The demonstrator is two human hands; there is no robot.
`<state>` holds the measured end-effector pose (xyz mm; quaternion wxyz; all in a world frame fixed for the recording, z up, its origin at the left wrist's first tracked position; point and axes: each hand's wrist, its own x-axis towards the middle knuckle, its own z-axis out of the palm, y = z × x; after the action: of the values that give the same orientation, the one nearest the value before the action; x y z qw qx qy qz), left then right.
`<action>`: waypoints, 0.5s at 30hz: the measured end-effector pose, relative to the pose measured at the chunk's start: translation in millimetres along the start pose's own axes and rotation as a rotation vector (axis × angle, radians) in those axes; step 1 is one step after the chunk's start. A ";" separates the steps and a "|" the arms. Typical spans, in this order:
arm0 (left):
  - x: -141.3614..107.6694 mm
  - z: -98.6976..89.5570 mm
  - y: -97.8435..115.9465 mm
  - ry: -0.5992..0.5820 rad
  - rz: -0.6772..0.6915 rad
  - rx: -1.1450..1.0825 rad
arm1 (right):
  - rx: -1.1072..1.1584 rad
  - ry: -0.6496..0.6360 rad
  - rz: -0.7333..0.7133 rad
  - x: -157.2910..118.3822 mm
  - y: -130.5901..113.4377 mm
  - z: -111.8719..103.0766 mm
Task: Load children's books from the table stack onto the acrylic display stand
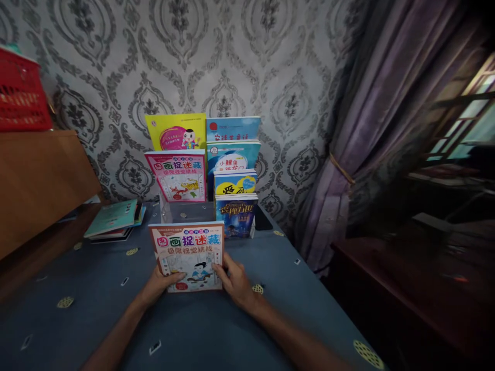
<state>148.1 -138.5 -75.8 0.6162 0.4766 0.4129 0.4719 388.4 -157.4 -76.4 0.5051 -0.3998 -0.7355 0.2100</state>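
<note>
A picture book with a brown-edged cover stands upright near the middle of the table, its front facing me. My left hand grips its lower left side, thumb across the cover. On its right edge, my right hand holds it with thumb and fingers. Behind it a rack holds upright books in two columns. A yellow book and a pink-edged book are in the left column. Light blue books, a yellow and blue book and a dark blue book fill the right column.
A stack of books lies on the blue tablecloth at the left, beside a wooden cabinet with a red basket on top. A purple curtain hangs at the right, near a dark red piece of furniture.
</note>
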 end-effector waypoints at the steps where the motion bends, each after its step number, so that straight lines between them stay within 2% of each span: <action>1: 0.2 0.5 0.1 0.000 -0.003 -0.002 | -0.020 0.001 0.000 -0.3 0.8 -0.2; 7: -1.3 5.5 3.1 0.039 0.032 -0.012 | -0.043 -0.042 0.063 -0.7 -1.2 -2.0; 15: -0.2 2.5 0.8 0.010 0.012 0.011 | -0.077 -0.019 0.062 -1.1 -1.8 -0.6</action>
<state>150.3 -139.2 -74.5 0.6086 0.4801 0.4158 0.4756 388.4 -159.4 -75.5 0.4754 -0.4396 -0.7351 0.2008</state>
